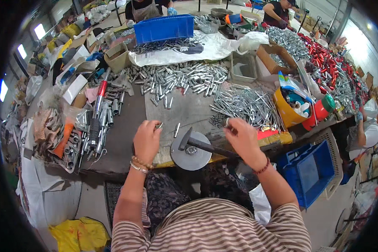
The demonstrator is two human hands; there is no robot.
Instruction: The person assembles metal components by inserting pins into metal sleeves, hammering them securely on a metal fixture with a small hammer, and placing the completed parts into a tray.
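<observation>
My left hand (147, 138) is pinched on a small silvery metal part (159, 125), just left of a loose metal sleeve (177, 129) on the bench. My right hand (242, 140) has its fingers closed beside the pile of thin metal pins (250, 107); what they hold is too small to make out. Between my hands a hammer (197, 143) lies across a round metal plate (192, 161) at the bench's near edge, its dark handle running under my right wrist. Many short metal sleeves (182, 80) are heaped farther back.
On the left lie tools, sockets and a red-and-black power tool (97, 111). A yellow tub (290, 110) and a red container (317, 117) stand at right. Blue crates (311, 172) sit low at right. Behind the heap is a blue bin (164, 29). Other people work farther off.
</observation>
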